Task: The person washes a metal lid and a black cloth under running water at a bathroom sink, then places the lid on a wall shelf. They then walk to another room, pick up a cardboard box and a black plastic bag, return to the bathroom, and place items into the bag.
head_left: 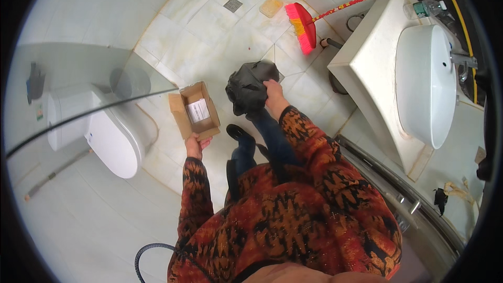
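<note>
In the head view, an open cardboard box (182, 120) is being held between nine and ten o'clock from the centre, its near edge being clamped in the left hand (197, 145); a white label-like sheet (198, 110) is being shown inside. At twelve o'clock, a black plastic bag (248, 87) is being gripped on its right side by the right hand (273, 95). A red broom (306, 30) is being seen toward one o'clock, a toilet (116, 149) at nine.
</note>
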Demonstrator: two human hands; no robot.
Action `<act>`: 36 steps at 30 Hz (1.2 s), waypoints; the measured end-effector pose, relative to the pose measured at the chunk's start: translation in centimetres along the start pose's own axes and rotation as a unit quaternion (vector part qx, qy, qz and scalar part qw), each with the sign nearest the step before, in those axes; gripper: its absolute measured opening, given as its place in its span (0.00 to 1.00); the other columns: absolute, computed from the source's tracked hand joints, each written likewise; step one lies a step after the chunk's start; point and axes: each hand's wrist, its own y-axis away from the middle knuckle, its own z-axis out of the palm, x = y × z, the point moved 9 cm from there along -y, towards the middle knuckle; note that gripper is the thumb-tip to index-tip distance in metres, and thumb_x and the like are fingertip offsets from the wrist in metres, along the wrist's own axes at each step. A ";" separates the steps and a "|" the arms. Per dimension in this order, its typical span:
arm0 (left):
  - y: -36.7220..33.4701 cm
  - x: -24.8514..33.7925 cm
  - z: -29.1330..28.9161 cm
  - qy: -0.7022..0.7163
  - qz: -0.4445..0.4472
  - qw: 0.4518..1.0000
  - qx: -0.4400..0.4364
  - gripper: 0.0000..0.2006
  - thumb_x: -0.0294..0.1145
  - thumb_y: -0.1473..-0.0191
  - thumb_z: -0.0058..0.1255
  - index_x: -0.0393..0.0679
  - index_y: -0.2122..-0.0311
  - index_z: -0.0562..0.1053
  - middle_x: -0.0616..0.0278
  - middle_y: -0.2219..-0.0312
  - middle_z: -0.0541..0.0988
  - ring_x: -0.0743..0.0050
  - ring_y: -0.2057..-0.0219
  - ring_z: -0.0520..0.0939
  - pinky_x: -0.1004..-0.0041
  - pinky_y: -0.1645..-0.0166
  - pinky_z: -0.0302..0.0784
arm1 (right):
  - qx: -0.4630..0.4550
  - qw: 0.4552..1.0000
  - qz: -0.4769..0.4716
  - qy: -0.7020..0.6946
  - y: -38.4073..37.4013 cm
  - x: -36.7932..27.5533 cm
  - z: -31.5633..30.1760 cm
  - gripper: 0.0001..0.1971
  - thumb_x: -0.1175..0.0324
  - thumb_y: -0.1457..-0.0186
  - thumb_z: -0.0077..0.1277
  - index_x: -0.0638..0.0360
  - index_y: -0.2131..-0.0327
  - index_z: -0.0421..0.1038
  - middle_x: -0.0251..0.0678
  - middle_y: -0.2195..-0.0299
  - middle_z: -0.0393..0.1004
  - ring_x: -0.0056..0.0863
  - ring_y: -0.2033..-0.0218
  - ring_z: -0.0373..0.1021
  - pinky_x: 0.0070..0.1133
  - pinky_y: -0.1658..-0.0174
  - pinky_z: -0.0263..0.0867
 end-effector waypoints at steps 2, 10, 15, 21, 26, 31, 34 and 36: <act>-0.8 2.4 0.9 -0.015 0.006 1.000 0.022 0.10 0.30 0.54 0.34 0.40 0.65 0.59 0.45 0.69 0.73 0.53 0.72 0.79 0.70 0.71 0.77 | 0.031 0.997 0.047 -0.046 -0.4 -0.7 -0.3 0.15 0.76 0.51 0.42 0.64 0.57 0.60 0.42 0.62 0.66 0.37 0.62 0.65 0.32 0.59 0.64; -6.3 8.8 7.2 -0.040 -0.010 0.999 -0.010 0.18 0.32 0.54 0.34 0.32 0.58 0.60 0.47 0.68 0.74 0.56 0.69 0.79 0.69 0.66 0.75 | 0.050 0.995 0.033 -0.080 -4.9 -5.1 0.0 0.18 0.74 0.50 0.43 0.65 0.53 0.58 0.42 0.57 0.65 0.36 0.58 0.63 0.31 0.58 0.63; -8.7 11.1 12.1 -0.066 -0.013 0.997 -0.024 0.18 0.33 0.55 0.35 0.32 0.59 0.61 0.48 0.68 0.74 0.57 0.68 0.79 0.69 0.64 0.73 | 0.114 0.992 0.030 -0.044 -8.5 -6.9 -2.4 0.23 0.73 0.50 0.44 0.64 0.50 0.55 0.43 0.55 0.63 0.37 0.57 0.63 0.31 0.57 0.63; -13.4 15.2 17.8 -0.095 -0.009 0.993 -0.074 0.19 0.33 0.55 0.35 0.30 0.59 0.61 0.45 0.68 0.73 0.54 0.69 0.78 0.67 0.65 0.73 | 0.145 0.987 0.014 -0.069 -10.5 -9.7 -2.5 0.22 0.72 0.51 0.45 0.64 0.51 0.57 0.43 0.55 0.63 0.37 0.56 0.63 0.32 0.56 0.63; -17.3 18.9 22.3 -0.032 -0.025 0.997 -0.058 0.20 0.28 0.57 0.37 0.25 0.58 0.58 0.41 0.69 0.71 0.46 0.72 0.78 0.63 0.70 0.78 | 0.138 0.985 0.016 -0.103 -11.6 -11.9 -1.0 0.17 0.69 0.50 0.45 0.64 0.55 0.61 0.43 0.60 0.67 0.38 0.59 0.65 0.33 0.57 0.64; -18.9 23.8 27.2 -0.145 -0.009 0.985 -0.097 0.18 0.27 0.54 0.35 0.27 0.58 0.59 0.43 0.71 0.73 0.54 0.77 0.79 0.70 0.74 0.78 | 0.196 0.963 0.069 -0.170 -12.0 -13.7 0.6 0.16 0.67 0.47 0.42 0.67 0.57 0.61 0.45 0.59 0.68 0.41 0.60 0.67 0.36 0.56 0.64; -20.0 25.8 29.9 -0.198 -0.015 0.974 -0.108 0.18 0.29 0.54 0.35 0.26 0.60 0.62 0.45 0.72 0.75 0.54 0.74 0.79 0.69 0.72 0.76 | 0.134 0.953 0.109 -0.248 -12.8 -14.9 3.1 0.16 0.67 0.45 0.40 0.67 0.56 0.60 0.46 0.58 0.67 0.41 0.58 0.66 0.36 0.54 0.63; -20.9 26.8 31.3 -0.201 -0.020 0.974 -0.100 0.18 0.29 0.54 0.35 0.26 0.60 0.61 0.44 0.73 0.75 0.54 0.75 0.79 0.70 0.73 0.77 | 0.124 0.955 0.113 -0.246 -13.6 -15.9 4.3 0.18 0.64 0.44 0.39 0.67 0.55 0.60 0.45 0.57 0.67 0.40 0.57 0.66 0.35 0.52 0.62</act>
